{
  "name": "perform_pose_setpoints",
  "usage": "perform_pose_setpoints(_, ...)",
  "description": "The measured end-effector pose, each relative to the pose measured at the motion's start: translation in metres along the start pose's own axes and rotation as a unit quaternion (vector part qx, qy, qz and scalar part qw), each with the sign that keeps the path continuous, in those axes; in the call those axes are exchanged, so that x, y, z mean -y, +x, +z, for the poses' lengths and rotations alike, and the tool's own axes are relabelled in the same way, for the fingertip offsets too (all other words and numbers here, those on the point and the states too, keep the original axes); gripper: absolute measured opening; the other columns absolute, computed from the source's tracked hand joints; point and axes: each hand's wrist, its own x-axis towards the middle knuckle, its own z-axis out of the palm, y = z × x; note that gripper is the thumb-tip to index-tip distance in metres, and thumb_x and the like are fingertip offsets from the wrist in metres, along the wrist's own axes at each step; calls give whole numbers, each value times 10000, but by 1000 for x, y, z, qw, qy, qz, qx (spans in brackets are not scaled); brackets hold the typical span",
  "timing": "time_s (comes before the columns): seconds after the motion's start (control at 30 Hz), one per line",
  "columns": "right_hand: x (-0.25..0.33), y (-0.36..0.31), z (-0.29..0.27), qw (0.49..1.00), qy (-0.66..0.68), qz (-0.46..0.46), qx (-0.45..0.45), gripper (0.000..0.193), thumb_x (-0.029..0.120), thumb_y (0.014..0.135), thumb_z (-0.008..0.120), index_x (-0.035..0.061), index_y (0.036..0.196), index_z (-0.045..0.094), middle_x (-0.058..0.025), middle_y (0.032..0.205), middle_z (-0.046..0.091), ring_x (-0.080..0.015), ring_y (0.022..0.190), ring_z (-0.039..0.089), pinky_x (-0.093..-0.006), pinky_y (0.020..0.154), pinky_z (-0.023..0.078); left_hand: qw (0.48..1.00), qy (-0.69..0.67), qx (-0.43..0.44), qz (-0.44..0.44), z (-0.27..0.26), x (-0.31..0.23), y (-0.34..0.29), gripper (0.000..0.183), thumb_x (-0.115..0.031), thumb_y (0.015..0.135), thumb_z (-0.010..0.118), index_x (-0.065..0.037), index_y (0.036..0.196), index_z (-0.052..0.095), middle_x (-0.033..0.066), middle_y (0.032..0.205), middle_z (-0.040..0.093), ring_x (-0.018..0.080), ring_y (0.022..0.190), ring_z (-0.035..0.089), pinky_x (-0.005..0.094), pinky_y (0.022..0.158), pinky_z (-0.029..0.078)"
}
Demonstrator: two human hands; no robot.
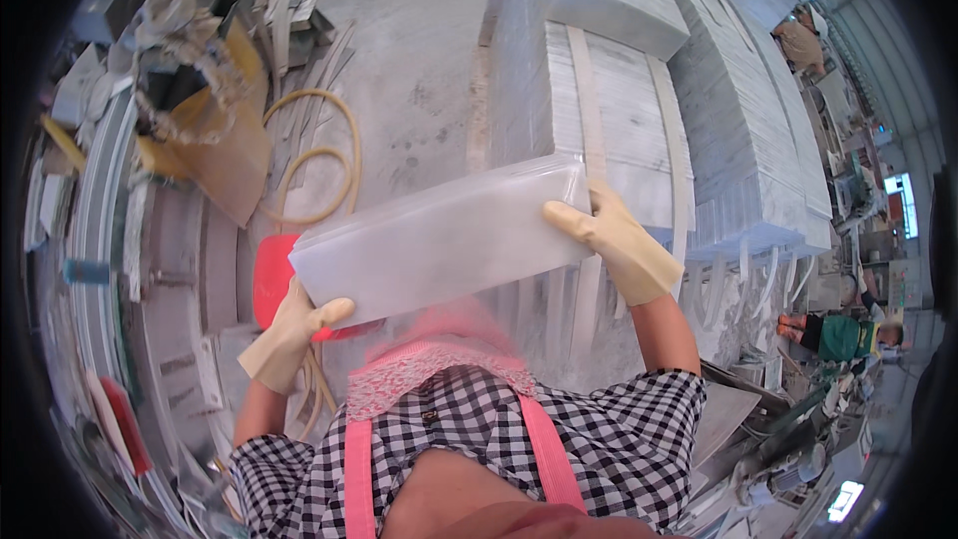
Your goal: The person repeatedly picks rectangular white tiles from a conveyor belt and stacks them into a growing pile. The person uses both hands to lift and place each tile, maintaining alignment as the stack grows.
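Observation:
Both my hands wear cream rubber gloves and hold a long, pale grey rectangular slab (pixel 439 240) in front of my body. Fine lines along its far edge look like several thin sheets lying together; I cannot tell the material for certain. My left hand (pixel 289 331) grips the left end, thumb on the top face and fingers hidden beneath. At the right end my right hand (pixel 614 240) is closed on it, thumb over the face, the other fingers round the edge. The slab tilts, its right end farther from me.
Tall strapped stacks of pale slabs (pixel 624 130) stand ahead to the right. A red plastic seat or tub (pixel 269 274) and a yellow hose (pixel 351 140) lie at the left, near a yellow-sided machine (pixel 235 130). A person in green (pixel 843 337) is far off at the right.

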Motion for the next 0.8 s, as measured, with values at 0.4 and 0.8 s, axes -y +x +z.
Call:
perform_pose_setpoints(0.4, 13, 152, -245, 978, 16, -168, -123, 499, 123, 696, 839, 8, 1147, 661, -51, 1039, 682, -160, 975, 616, -309, 851, 491, 884, 416, 4, 211, 106, -166, 331, 507, -266, 669, 849, -73, 1116, 704, 149, 1046, 727, 308, 1014, 686, 379, 874, 545)
perform_pose_setpoints(0.8, 22, 234, -360, 965, 7, -134, -226, 600, -24, 613, 844, 31, 1183, 668, -35, 1064, 695, -161, 996, 634, -321, 838, 520, 827, 445, -48, 341, 229, -214, 452, 409, -142, 681, 827, -70, 1061, 696, 133, 1040, 701, 352, 933, 667, 382, 832, 537)
